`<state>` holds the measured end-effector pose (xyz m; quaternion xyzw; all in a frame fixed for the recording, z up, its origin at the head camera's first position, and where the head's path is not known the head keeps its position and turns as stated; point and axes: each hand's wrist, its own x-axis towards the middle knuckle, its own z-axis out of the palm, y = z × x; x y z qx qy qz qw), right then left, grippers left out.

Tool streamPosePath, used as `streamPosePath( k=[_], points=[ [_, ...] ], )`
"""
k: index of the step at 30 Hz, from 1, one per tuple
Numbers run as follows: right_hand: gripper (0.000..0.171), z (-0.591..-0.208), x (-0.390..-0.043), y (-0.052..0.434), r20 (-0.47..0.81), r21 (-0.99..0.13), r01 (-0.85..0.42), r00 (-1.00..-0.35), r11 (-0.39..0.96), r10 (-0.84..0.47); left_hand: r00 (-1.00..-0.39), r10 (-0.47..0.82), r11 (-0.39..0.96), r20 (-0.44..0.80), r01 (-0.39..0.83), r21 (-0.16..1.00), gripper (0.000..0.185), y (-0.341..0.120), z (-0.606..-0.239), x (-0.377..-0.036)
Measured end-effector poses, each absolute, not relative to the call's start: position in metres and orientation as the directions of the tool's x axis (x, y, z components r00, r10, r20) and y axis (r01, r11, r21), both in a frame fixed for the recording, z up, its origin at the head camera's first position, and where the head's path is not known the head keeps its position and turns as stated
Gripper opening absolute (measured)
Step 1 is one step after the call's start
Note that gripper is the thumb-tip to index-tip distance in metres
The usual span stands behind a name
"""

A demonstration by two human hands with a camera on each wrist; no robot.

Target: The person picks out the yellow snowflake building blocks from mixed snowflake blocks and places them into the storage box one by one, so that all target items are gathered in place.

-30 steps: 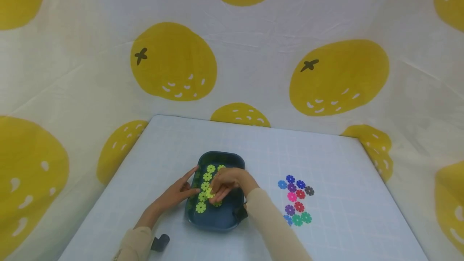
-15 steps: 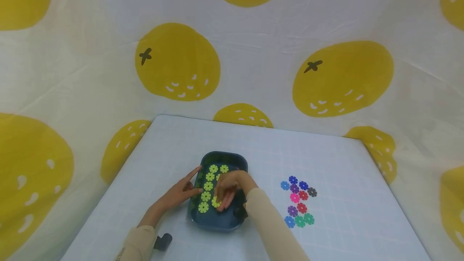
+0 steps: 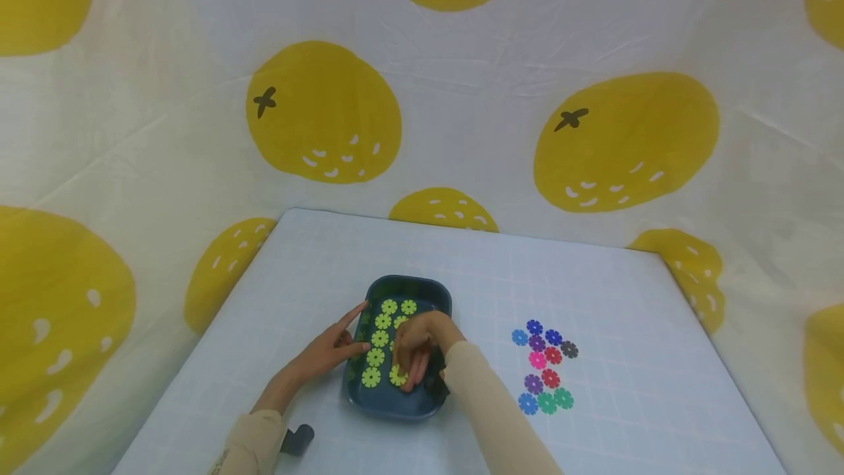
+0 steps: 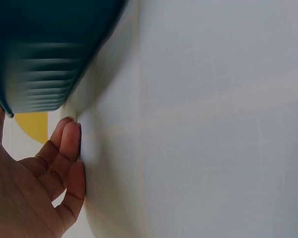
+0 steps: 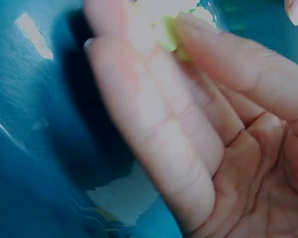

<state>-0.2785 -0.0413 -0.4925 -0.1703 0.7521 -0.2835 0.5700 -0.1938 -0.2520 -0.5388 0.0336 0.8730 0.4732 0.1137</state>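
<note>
Placing of a yellow-green disc into the blue tray is in hand: the right hand pinches it between curled fingertips, low at the tray floor. The left hand rests open against the tray's side. Next move calls for laying the disc flat beside the row.

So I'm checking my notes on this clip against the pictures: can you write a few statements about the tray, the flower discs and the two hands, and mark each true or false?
1. The yellow-green flower discs lie inside the dark blue tray. True.
2. The right hand pinches a yellow-green disc over the tray. True.
3. The left hand holds a purple disc. False: it holds nothing and rests at the tray's left side, forefinger and thumb stretched toward it.
4. The mixed-colour discs are piled in the tray. False: they lie flat on the table, right of the tray.
</note>
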Motion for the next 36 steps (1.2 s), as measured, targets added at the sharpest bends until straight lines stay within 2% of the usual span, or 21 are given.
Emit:
streamPosePath(
  k=[6, 13, 27, 36],
  points=[
    [0.009, -0.492, -0.278, -0.042, -0.767, -0.598, 0.016, -0.301, 0.801, -0.566, -0.972, 0.17, 0.548, -0.16, -0.041, 0.835, 0.074, -0.252, -0.539, -0.194],
    [0.009, -0.489, -0.279, -0.041, -0.788, -0.578, 0.006, -0.264, 0.816, -0.557, -0.973, 0.165, 0.548, -0.161, -0.045, 0.836, 0.074, -0.252, -0.538, -0.193],
    [0.008, -0.482, -0.277, -0.042, -0.804, -0.505, -0.064, -0.328, 0.861, -0.496, -0.976, 0.156, 0.544, -0.154, -0.046, 0.838, 0.075, -0.251, -0.538, -0.192],
    [0.015, -0.462, -0.278, -0.027, -0.705, -0.622, -0.067, -0.388, 0.78, -0.594, -0.977, 0.145, 0.552, -0.158, -0.052, 0.832, 0.075, -0.251, -0.54, -0.192]
  ],
)
